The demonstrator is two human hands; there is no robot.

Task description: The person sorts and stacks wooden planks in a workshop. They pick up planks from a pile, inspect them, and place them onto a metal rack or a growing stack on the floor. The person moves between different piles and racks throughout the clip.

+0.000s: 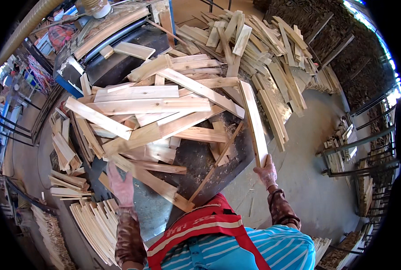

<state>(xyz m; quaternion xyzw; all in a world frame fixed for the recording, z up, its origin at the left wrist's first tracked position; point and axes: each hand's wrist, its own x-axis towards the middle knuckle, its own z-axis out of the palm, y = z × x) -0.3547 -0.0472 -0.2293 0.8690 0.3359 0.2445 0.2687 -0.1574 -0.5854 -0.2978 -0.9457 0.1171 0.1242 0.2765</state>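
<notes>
My right hand (266, 172), in a pale pink work glove, is closed around the near end of a long wooden board (254, 123). This board stands out at the right edge of the dark work table (191, 157), its far end beside the heap. On the left, my left hand (120, 183), gloved alike, has its fingers stretched and holds nothing. It is slightly blurred, just by the near end of a wooden plank (153, 180) that slants toward me. A jumbled heap of wooden boards (151, 105) covers much of the table ahead of both hands.
A machine with a dark bed (133, 67) stands beyond the heap. Another large board pile (250, 40) lies at the far right. Stacked slats (94, 225) are near my left forearm. Metal racks (362, 146) line the right side; a ribbed hose (24, 29) hangs at upper left.
</notes>
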